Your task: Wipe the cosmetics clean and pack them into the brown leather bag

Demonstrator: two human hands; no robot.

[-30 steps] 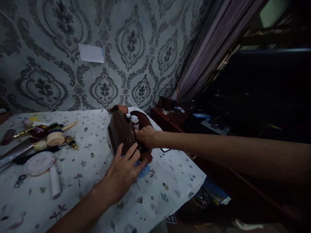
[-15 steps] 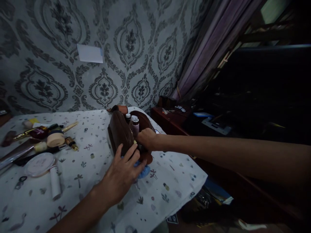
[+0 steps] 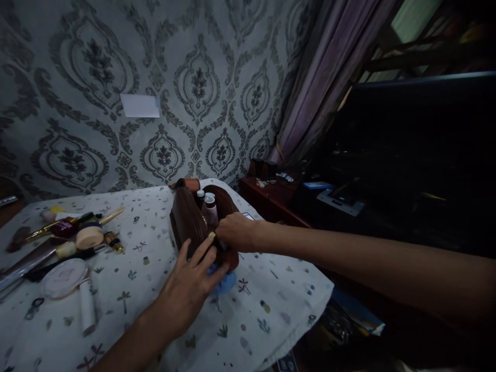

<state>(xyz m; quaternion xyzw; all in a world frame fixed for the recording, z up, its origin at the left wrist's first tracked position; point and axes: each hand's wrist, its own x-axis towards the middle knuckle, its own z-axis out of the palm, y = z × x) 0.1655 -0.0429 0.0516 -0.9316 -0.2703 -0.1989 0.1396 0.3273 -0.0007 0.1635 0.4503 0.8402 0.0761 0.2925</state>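
Note:
A brown pouch stands open on the patterned tablecloth, with two small bottles sticking out of its top. My left hand lies flat against the pouch's near side, fingers spread. My right hand is closed in a pinch at the pouch's near rim, on something too small to make out. A blue object peeks out under the pouch by my left fingertips.
Cosmetics lie at the table's left: a round compact, a white tube, a beige jar, brushes. The table edge drops off at right, beside a dark low cabinet and a curtain.
My right hand has slid along the pouch's rim toward me. My left hand stays pressed on the pouch. The view has tilted slightly.

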